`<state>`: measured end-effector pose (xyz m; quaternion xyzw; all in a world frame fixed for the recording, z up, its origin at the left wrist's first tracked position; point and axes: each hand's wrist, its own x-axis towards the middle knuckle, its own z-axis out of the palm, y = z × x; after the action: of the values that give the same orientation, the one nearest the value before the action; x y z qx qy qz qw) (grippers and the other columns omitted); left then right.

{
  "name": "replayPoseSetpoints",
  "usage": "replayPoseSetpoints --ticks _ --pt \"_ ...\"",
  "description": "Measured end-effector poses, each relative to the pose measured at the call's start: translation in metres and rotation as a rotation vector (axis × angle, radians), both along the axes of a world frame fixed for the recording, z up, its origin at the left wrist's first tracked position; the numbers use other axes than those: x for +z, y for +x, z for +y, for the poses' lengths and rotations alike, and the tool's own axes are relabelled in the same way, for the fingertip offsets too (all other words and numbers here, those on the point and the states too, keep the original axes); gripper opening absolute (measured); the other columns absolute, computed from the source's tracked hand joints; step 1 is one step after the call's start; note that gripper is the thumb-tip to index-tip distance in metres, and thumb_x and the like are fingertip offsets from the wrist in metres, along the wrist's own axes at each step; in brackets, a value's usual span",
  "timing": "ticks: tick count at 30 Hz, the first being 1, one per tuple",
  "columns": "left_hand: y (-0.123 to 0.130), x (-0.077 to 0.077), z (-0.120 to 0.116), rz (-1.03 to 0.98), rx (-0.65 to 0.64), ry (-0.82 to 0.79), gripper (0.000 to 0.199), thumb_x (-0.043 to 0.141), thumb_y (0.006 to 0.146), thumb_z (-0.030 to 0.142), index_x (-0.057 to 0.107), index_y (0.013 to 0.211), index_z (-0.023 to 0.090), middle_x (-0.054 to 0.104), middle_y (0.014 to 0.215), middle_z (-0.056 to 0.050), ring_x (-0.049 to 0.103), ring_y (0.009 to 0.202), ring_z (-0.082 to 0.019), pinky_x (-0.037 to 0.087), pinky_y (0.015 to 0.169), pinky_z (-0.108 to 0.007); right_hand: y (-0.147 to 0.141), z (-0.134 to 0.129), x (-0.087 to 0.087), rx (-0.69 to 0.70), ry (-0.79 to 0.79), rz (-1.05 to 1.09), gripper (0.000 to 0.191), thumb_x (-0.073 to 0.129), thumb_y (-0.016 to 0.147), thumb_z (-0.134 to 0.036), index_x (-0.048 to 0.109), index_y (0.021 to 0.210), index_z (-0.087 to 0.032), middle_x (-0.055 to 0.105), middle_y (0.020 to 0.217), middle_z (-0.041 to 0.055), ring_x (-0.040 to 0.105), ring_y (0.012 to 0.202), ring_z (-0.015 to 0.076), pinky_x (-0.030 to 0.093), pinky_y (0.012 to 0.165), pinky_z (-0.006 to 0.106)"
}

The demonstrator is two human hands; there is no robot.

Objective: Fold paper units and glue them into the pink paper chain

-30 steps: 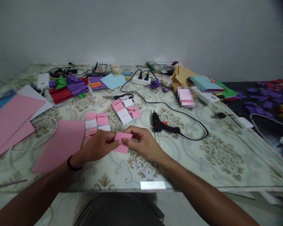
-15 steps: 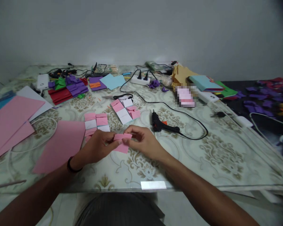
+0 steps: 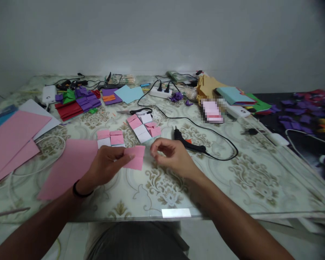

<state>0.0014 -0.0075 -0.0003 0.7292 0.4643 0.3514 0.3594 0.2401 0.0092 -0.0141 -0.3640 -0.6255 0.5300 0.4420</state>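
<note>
My left hand (image 3: 107, 164) pinches the left edge of a small pink paper piece (image 3: 137, 157), which shows a crease across it. Just right of that paper, my right hand (image 3: 173, 156) is empty, its fingers curved and apart. Behind my left hand lies a pink and white checkered paper (image 3: 116, 137), partly covered by the hand. A second pink and white paper (image 3: 143, 127) lies farther back, beside black-handled scissors (image 3: 141, 111). The black glue gun (image 3: 188, 142) rests on the table to the right of my right hand.
Large pink sheets (image 3: 70, 166) lie on the left. Folded purple and red papers (image 3: 70, 109), a white power strip (image 3: 161, 92) and a yellow paper pile (image 3: 207, 86) are at the back. A black cable (image 3: 219, 134) loops around the glue gun.
My right hand has let go of the small pink paper and moved right. My left hand has shifted slightly left with the paper, which now shows more of its surface.
</note>
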Motion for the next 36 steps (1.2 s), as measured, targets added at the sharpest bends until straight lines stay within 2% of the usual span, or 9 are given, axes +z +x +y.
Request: replayPoseSetpoints --ticks 2,5,7,9,17,20,24,28,36 --pt "0.000 -0.002 0.002 -0.031 0.048 0.089 0.036 0.067 0.096 0.030 0.059 0.063 0.017 0.051 0.056 0.005 0.047 0.054 -0.009 0.036 0.051 -0.022 0.003 0.001 0.002 -0.031 -0.016 0.009 0.013 0.077 0.075 -0.026 0.066 0.073 -0.020 0.063 0.070 -0.0014 0.055 0.068 0.0149 0.045 0.069 0.030" --pt "0.001 -0.009 0.004 -0.058 0.000 0.347 0.014 0.066 0.097 0.018 0.079 0.101 0.021 0.080 0.100 -0.004 0.073 0.092 -0.018 0.057 0.084 -0.029 -0.001 -0.001 0.001 0.030 -0.121 0.038 0.025 0.075 0.087 -0.041 0.068 0.077 -0.018 0.066 0.072 0.0006 0.059 0.067 0.0146 0.047 0.069 0.029" --pt "0.002 -0.015 0.005 -0.035 -0.054 0.503 0.029 0.061 0.097 0.009 0.078 0.113 0.025 0.077 0.121 -0.008 0.072 0.112 -0.021 0.057 0.098 -0.035 -0.006 -0.004 -0.002 0.133 -0.226 0.094 0.036 0.071 0.091 -0.051 0.070 0.078 -0.018 0.069 0.073 0.0022 0.062 0.066 0.0148 0.051 0.069 0.030" --pt "0.002 -0.019 0.004 0.039 -0.072 0.589 0.041 0.056 0.095 0.000 0.078 0.115 0.028 0.073 0.130 -0.008 0.070 0.119 -0.020 0.058 0.095 -0.034 -0.010 -0.007 -0.005 0.185 -0.315 0.171 0.039 0.075 0.088 -0.056 0.071 0.078 -0.018 0.068 0.072 0.0017 0.063 0.064 0.0145 0.054 0.069 0.030" --pt "0.003 -0.021 0.003 0.205 -0.099 0.725 0.055 0.056 0.088 -0.007 0.076 0.113 0.037 0.060 0.142 -0.004 0.056 0.134 -0.024 0.050 0.110 -0.050 -0.014 -0.006 -0.011 0.090 -0.381 0.213 0.037 0.084 0.079 -0.054 0.071 0.081 -0.019 0.064 0.064 -0.0027 0.059 0.056 0.0123 0.054 0.060 0.028" --pt "0.001 -0.019 0.007 0.134 -0.099 0.587 0.050 0.055 0.090 -0.003 0.073 0.120 0.033 0.056 0.148 -0.007 0.051 0.140 -0.027 0.048 0.113 -0.051 -0.012 -0.006 -0.010 -0.022 -0.262 0.162 0.033 0.083 0.081 -0.050 0.071 0.081 -0.019 0.059 0.061 -0.0046 0.052 0.055 0.0110 0.045 0.057 0.026" --pt "-0.003 -0.014 0.013 -0.232 -0.069 0.084 0.034 0.056 0.101 0.026 0.064 0.134 0.023 0.069 0.130 -0.013 0.068 0.114 -0.026 0.058 0.096 -0.042 -0.011 -0.007 -0.007 -0.083 -0.137 0.102 0.026 0.079 0.085 -0.043 0.068 0.081 -0.019 0.057 0.066 -0.0038 0.051 0.061 0.0116 0.042 0.061 0.026" --pt "0.001 -0.010 0.011 -0.258 -0.083 -0.319 0.031 0.062 0.098 0.045 0.073 0.099 0.016 0.074 0.093 -0.007 0.068 0.085 -0.021 0.055 0.076 -0.031 -0.014 -0.009 -0.006 -0.069 -0.105 0.055 0.023 0.076 0.086 -0.040 0.067 0.083 -0.019 0.061 0.072 -0.0020 0.054 0.065 0.0130 0.043 0.063 0.027" --pt "0.010 -0.017 0.001 -0.028 -0.094 -0.210 0.026 0.066 0.092 0.034 0.067 0.074 0.015 0.064 0.071 -0.001 0.056 0.069 -0.015 0.041 0.061 -0.025 -0.021 -0.015 -0.011 0.048 -0.150 -0.061 0.019 0.074 0.084 -0.034 0.064 0.082 -0.018 0.058 0.073 -0.0020 0.054 0.067 0.0136 0.043 0.061 0.025"
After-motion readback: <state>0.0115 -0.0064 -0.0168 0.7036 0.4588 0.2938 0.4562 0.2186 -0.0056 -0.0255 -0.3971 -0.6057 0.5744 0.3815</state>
